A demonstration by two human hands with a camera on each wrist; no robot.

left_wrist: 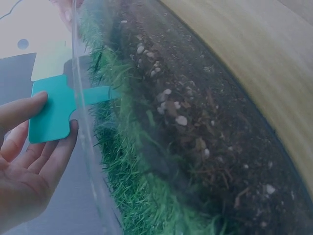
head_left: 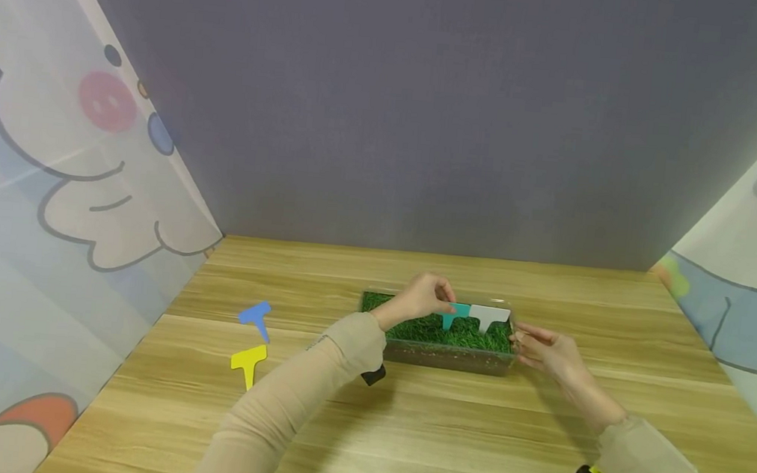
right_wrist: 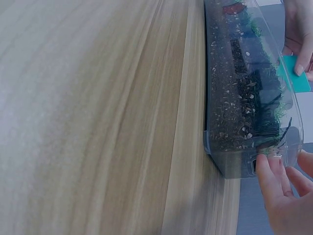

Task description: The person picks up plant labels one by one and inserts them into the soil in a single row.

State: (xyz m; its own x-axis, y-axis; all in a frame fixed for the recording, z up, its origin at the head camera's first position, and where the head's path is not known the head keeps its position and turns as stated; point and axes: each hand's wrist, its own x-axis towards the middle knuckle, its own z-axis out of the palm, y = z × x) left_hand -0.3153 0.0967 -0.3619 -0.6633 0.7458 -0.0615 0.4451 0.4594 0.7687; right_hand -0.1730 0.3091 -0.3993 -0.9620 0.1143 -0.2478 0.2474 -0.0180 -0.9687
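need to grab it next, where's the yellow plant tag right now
In the head view the yellow plant tag lies flat on the table's left side, just below the blue tag, left of the left sleeve.

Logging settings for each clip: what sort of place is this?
Probably a staged tabletop booth: a wooden table boxed in by cartoon-print curtains and a plain grey wall, with a clear planter box of grass.
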